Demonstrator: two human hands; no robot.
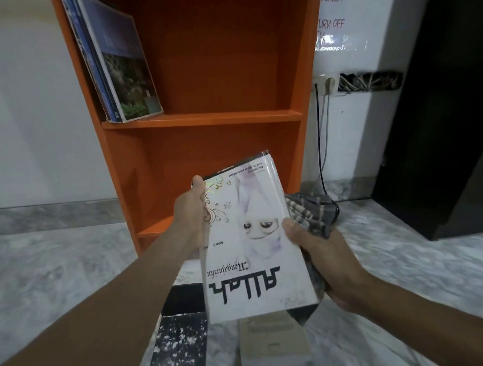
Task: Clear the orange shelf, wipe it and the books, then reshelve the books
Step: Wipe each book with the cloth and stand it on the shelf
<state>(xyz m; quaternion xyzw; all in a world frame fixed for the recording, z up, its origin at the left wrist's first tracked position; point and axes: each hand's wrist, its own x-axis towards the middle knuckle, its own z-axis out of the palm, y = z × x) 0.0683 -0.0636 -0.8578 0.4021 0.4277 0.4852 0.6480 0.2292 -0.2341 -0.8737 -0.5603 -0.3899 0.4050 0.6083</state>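
A white-covered book [253, 242] is held upside down in front of the orange shelf [221, 117]. My left hand [191, 217] grips its left edge, thumb on the cover. My right hand [319, 259] holds a grey checked cloth [309, 210] bunched against the book's right edge, thumb on the cover. Several thin books [115, 61] lean against the left wall of the upper compartment. The lower compartment shows no books.
On the marble floor [60, 271] below my hands lie a black speckled book [180, 341] and a beige book [273, 343]. Cables [321, 141] hang from wall sockets to the right of the shelf. A dark doorway [437, 107] is at far right.
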